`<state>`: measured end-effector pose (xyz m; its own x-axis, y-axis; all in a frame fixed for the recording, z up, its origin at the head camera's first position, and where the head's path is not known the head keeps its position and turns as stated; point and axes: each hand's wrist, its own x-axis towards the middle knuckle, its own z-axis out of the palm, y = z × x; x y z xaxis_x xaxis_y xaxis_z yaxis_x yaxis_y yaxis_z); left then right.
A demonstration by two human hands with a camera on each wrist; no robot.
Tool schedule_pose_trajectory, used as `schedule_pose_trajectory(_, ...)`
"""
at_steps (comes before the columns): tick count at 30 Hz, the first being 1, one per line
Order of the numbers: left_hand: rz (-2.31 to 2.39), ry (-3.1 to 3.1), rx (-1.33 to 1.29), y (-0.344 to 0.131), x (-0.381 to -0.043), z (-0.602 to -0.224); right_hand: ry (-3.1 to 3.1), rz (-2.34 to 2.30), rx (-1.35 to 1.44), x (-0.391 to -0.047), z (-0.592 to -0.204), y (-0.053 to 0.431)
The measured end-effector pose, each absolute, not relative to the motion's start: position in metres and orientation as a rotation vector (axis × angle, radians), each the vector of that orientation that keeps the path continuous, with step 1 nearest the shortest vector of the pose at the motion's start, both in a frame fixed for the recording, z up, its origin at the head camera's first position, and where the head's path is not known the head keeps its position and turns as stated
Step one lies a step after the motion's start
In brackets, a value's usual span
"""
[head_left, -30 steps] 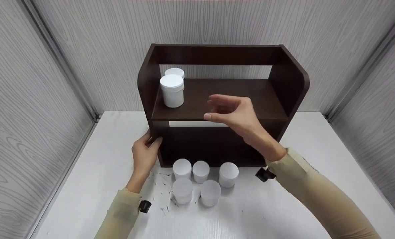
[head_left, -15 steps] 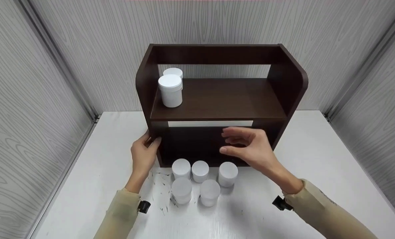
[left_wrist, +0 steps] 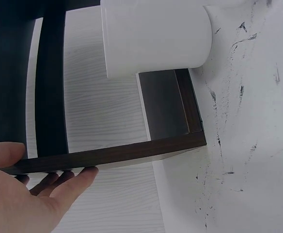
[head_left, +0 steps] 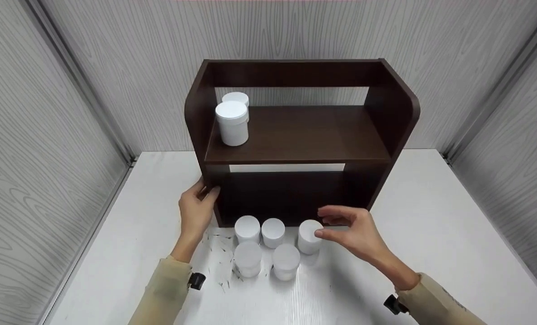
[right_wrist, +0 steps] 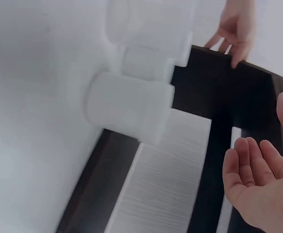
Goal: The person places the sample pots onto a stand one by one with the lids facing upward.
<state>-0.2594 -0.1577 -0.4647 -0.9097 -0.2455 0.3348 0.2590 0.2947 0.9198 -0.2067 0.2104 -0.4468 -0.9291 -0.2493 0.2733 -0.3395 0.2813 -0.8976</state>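
While the left hand (head_left: 196, 211) grips the left side panel of the dark brown shelf (head_left: 304, 135), thumb on one face and fingers (left_wrist: 73, 187) on the other, the right hand (head_left: 358, 232) hovers before the shelf's lower right part, its thumb and curved fingers set wide apart. Near that hand, though apart from it, the rightmost jar (head_left: 309, 240) stands upright on the white table (head_left: 137, 216), just in front of the shelf's bottom edge. Four other jars (head_left: 247, 230) stand before the shelf's left half, two close to it and two farther out. Two white lidded jars (head_left: 233, 128) stand on the shelf's upper board, at its left end, one behind the other.
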Motion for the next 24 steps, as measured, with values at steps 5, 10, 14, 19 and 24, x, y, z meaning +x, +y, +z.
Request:
schedule_pose_trajectory(5,-1.664,-2.152,-0.004,-0.159,-0.259,-0.465,-2.500,1.705,0.563,-0.206,-0.463,0.217)
schedule_pose_trajectory(10,-1.652,-2.168,-0.013,-0.159,-0.259,-0.466,-2.538,1.687,0.524,-0.206,-0.478,0.223)
schedule_pose_trajectory(14,-1.647,-2.165,-0.003,-0.159,-0.259,-0.466,-2.588,1.663,0.497,-0.208,-0.488,0.226)
schedule_pose_trajectory(19,-1.643,-2.166,0.008,-0.157,-0.259,-0.466,-2.618,1.646,0.502,-0.212,-0.497,0.228)
schedule_pose_trajectory(24,-1.648,-2.161,0.013,-0.157,-0.260,-0.465,-2.624,1.628,0.544,-0.217,-0.504,0.228)
